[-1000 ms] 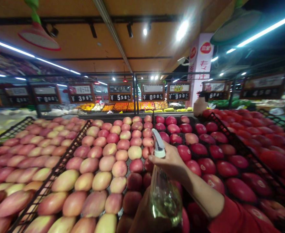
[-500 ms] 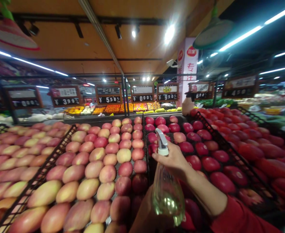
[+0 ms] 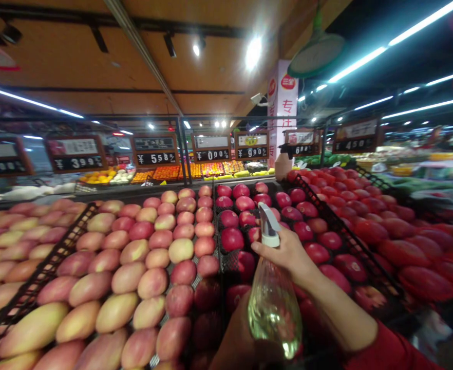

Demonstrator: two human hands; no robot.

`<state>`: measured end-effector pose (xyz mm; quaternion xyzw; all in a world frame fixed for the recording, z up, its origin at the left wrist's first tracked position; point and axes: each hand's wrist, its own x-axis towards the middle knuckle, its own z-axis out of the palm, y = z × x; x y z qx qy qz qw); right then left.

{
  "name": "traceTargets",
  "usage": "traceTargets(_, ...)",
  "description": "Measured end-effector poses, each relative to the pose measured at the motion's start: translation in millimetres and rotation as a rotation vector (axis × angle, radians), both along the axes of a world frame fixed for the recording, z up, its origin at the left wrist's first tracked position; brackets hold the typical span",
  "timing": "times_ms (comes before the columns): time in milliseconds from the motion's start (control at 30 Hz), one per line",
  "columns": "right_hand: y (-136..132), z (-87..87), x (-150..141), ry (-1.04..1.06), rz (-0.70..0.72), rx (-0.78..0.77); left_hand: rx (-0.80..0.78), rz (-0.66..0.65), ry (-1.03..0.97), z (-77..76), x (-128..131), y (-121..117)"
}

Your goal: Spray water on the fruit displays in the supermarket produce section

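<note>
We log one head-camera view over a supermarket fruit display. The person's right hand (image 3: 288,252), in a red sleeve (image 3: 388,349), holds a clear plastic spray bottle (image 3: 275,313) upright. The grip is clenched around the bottle's neck, with the fingers (image 3: 265,248) wrapped across the front, just below the white trigger head (image 3: 268,226). The bottle appears to hold a clear liquid and stands above the near end of a crate of dark red apples (image 3: 230,226); we see no contact with the fruit. A blurred shape at the lower edge, beside the bottle, may be the left hand (image 3: 240,341), but we cannot tell its grip. Pink-yellow mangoes (image 3: 90,289) fill the crates to the left, and red mangoes (image 3: 401,253) fill those to the right, divided by black wire racks (image 3: 37,275). As for progress, every crate in view is stacked in close rows. No spray shows in the air, and we cannot tell whether any skins are wet, so what is done and what is left remains unmeasured.
</note>
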<state>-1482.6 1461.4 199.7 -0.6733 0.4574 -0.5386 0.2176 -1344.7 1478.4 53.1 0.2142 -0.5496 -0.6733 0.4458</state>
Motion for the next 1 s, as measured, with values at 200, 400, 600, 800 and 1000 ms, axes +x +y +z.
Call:
traceTargets(200,7.6,-0.7,-17.2,0.008,-0.115,-0.048,0.02,-0.15,0.161,9.1,-18.3,3.9)
traceTargets(400,18.5,3.9,-32.5,-0.002,-0.158,0.001,0.061,-0.156,0.071,16.3,-26.6,10.1)
traceTargets(600,26.6,-6.5,-53.4,-0.012,-0.334,-0.005,0.096,-0.284,0.181,33.9,-42.5,16.9)
traceTargets(800,36.8,-12.7,-72.2,-0.042,-0.387,0.001,0.02,-0.502,0.323,47.4,-60.1,17.3)
traceTargets(1000,46.3,-14.1,-83.6,-0.036,-0.526,-0.026,0.053,-0.449,0.166,35.1,-66.2,13.3)
